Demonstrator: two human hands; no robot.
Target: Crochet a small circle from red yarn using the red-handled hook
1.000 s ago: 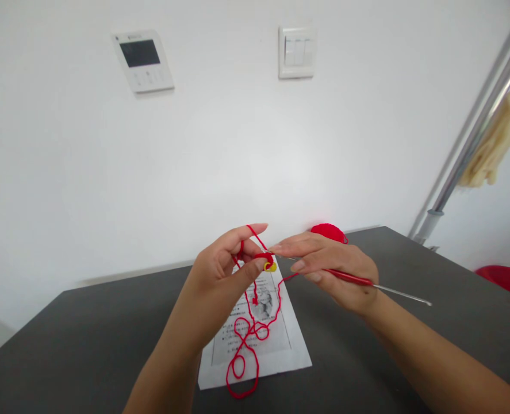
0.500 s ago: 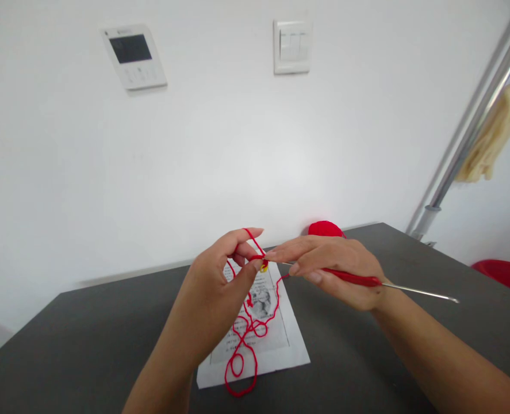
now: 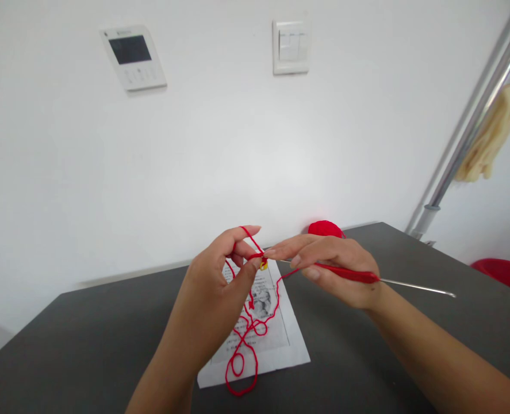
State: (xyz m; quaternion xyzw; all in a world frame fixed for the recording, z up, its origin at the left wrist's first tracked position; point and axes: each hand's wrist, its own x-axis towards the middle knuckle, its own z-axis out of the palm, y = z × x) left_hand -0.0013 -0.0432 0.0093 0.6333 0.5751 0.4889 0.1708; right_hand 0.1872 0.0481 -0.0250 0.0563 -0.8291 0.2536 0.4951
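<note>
Red crochet work, likely soft, is best edge-pinched: left hand pinches it, right hand grips crochet hook.

– How does the hook look?
– Metal, with a red grip held in the right hand. It tilts slightly, and its slim bare end pokes out past the wrist.
– And the red stitchwork?
– Small, pinched in the left hand, a yellow marker at its lower edge.
– The yarn?
– Red too. One strand crosses the left forefinger; loose loops lie on the printed sheet, the lowest spilling onto the surface.
</note>
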